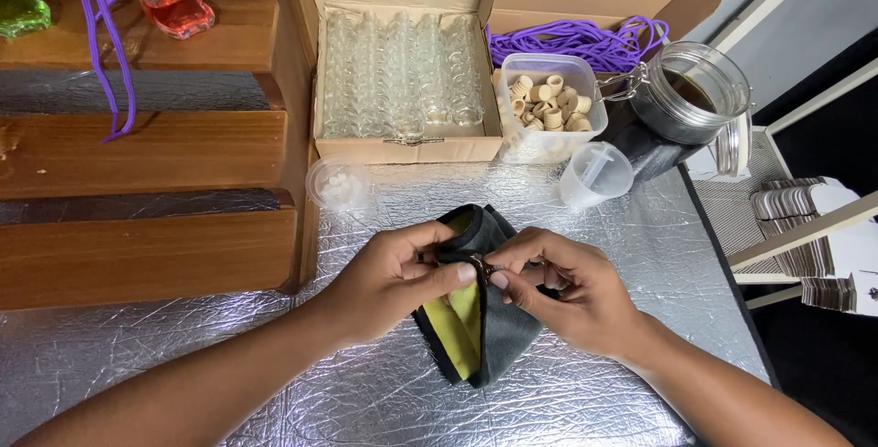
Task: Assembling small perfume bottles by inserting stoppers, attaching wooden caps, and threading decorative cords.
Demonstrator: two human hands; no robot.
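Both my hands meet over a folded grey cloth (498,333) with a yellow inner side, lying on the silver foil table (366,392). My left hand (393,278) pinches the cloth's upper fold, its thumb pressed on a small shiny object (482,267) at the centre. My right hand (562,287) grips the same small object and the cloth from the right. What the small object is cannot be told; fingers hide most of it.
Behind stand an open cardboard box of small glass bottles (402,72), a tub of wooden caps (549,104), purple cord (576,40), a glass jar of dark liquid (690,90), a small funnel cup (594,173), a round lidded dish (338,182). Wooden steps (146,200) on the left hold a pink-liquid bottle (176,4).
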